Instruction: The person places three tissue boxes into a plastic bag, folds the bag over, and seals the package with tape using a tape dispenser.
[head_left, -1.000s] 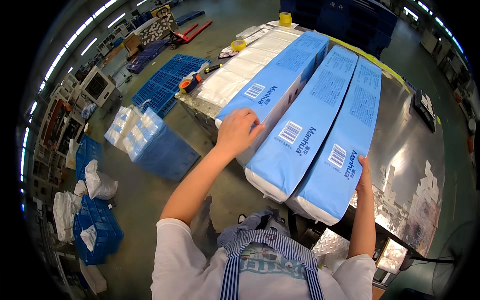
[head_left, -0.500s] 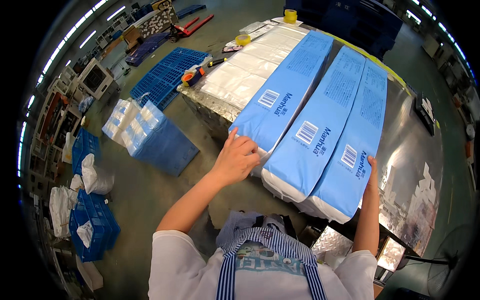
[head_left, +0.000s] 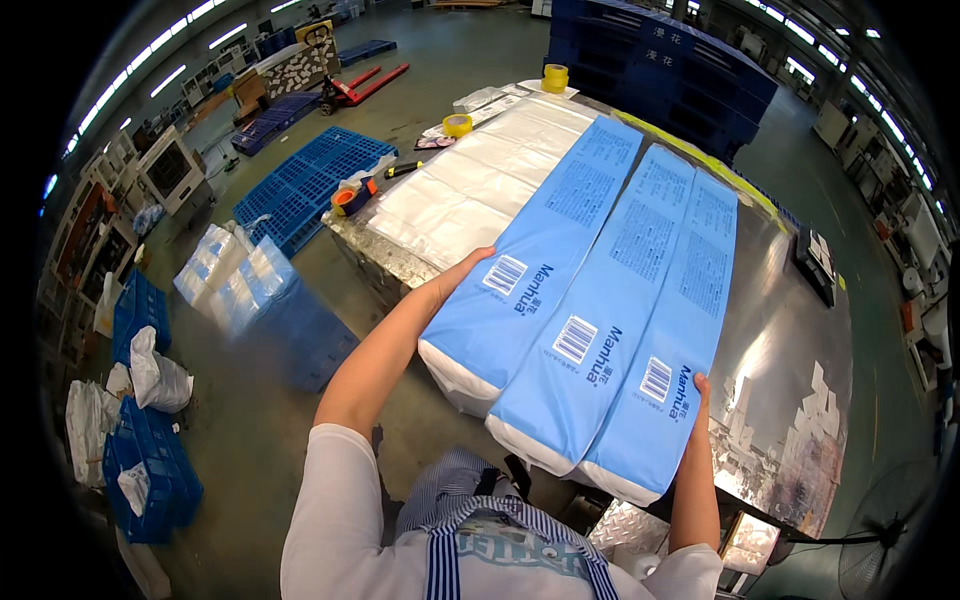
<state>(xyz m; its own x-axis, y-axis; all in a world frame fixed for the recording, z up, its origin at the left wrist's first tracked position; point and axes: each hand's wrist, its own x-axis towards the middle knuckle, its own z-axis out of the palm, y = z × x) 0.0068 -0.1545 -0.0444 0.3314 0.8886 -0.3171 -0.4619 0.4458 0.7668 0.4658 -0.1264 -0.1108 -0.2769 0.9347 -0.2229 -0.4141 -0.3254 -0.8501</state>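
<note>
Three long blue-and-white packs [head_left: 650, 235] lie side by side, their near ends reaching past the table's front edge. Along the outer side of the left pack [head_left: 545, 240] rests my left hand [head_left: 468, 268], thumb at its top edge, other fingers mostly hidden. My right hand [head_left: 701, 408] presses on the outer side of the right pack [head_left: 690, 320], near its front end, with the thumb tip showing. Between them sits the middle pack [head_left: 600, 310], touched by neither hand. White wrapping [head_left: 545, 450] shows at the near ends.
White plastic sheeting [head_left: 480, 165] covers the left of the metal table [head_left: 775, 370]. Tape rolls [head_left: 457, 125], an orange-and-blue tape dispenser [head_left: 352, 196] and a black device [head_left: 815, 265] lie around its edges. Clear bags [head_left: 250, 290] and a blue pallet [head_left: 310, 185] are on the floor; a fan [head_left: 885, 535] stands right.
The gap between the left and middle packs has narrowed. My left hand has gone from the left pack's front corner to farther along its outer side. The whole view has shifted.
</note>
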